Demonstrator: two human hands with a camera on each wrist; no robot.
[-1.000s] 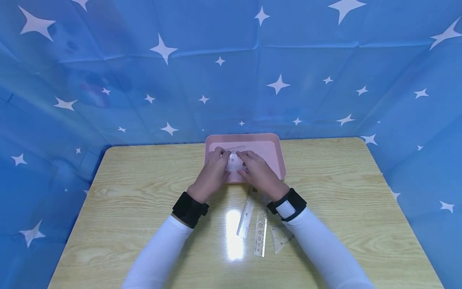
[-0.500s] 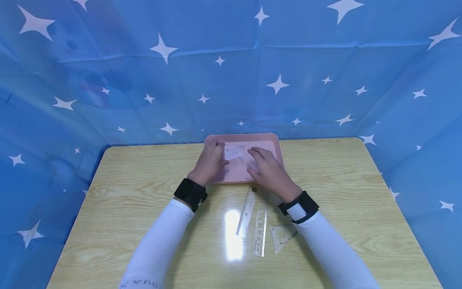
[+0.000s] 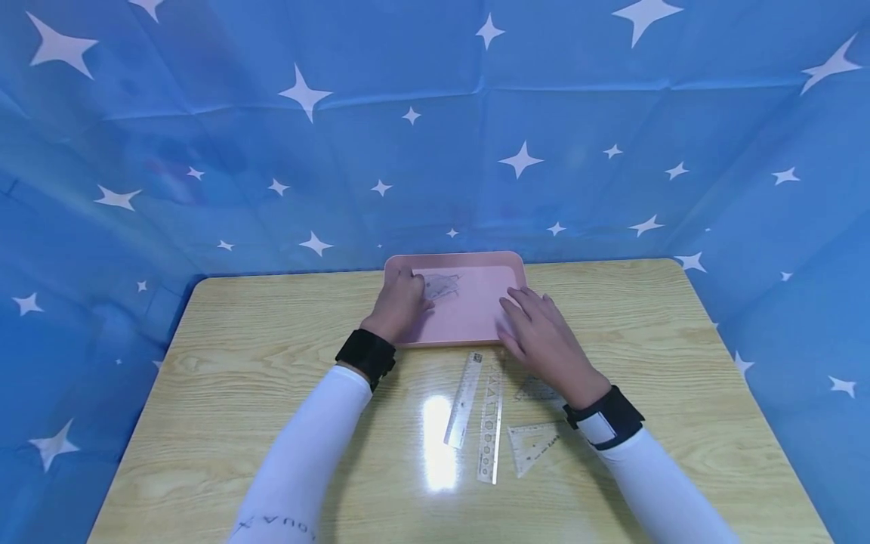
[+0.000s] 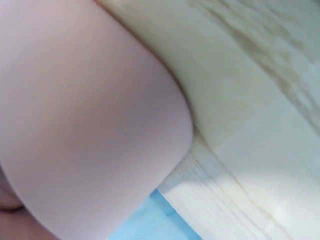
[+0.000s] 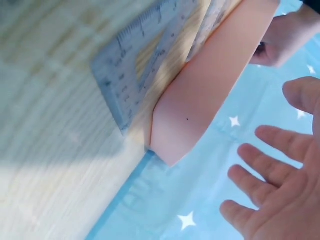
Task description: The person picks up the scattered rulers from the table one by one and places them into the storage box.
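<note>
My left hand [image 3: 399, 302] is inside the pink tray [image 3: 476, 332] at its left end, fingers bent beside a clear plastic drawing piece [image 3: 442, 286]. The piece's outline is faint, and its contact with the fingers is hidden. In the right wrist view the left hand [image 5: 285, 42] shows curled fingers behind the tray wall [image 5: 200, 95]. Over the tray's front right corner hovers my right hand [image 3: 544, 336], fingers spread and holding nothing. Below it lie a clear set square [image 3: 526, 449] and another clear piece [image 3: 533, 389], partly covered by the hand and wrist.
Two clear straight rulers lie in front of the tray: a plain-looking ruler [image 3: 464, 400] and a stencil ruler [image 3: 489, 427] with cut-out shapes. The wooden table [image 3: 272, 363] meets a blue star-patterned curtain [image 3: 408, 196] close behind the tray.
My right hand has let go of the clear piece and moved right and toward me. The left hand has shifted slightly left, and the piece now lies farther back in the tray.
</note>
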